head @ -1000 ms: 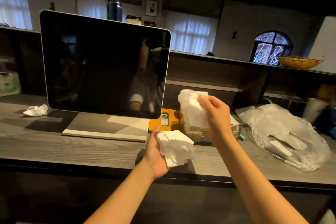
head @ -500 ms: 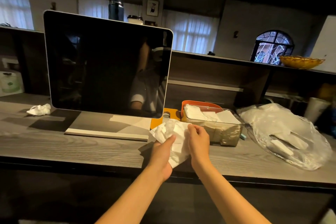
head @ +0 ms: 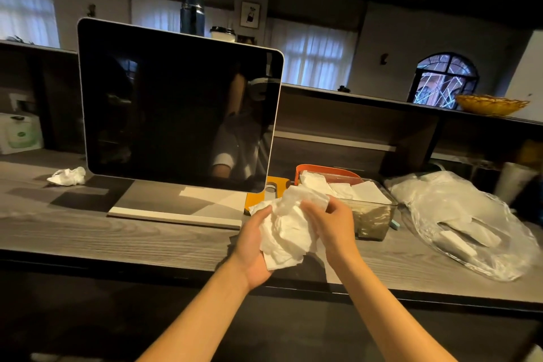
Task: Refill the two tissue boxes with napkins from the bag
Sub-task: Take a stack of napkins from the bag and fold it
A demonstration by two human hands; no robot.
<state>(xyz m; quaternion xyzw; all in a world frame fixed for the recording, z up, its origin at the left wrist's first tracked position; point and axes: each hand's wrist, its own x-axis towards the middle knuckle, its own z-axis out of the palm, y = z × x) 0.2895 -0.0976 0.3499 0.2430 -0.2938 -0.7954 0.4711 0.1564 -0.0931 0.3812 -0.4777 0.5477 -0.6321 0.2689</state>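
So the wooden counter (head: 117, 232) has a big dark monitor (head: 179, 109) standing on it, and off to the right a clear plastic bag (head: 458, 220) lies flat with a few napkins inside. Between those sits a clear tissue box (head: 373, 214) with white napkins on top, an orange one (head: 326, 171) right behind it. Both hands, left (head: 252, 244) and right (head: 335, 223), grip one crumpled napkin wad (head: 289, 229) just in front of the clear box.
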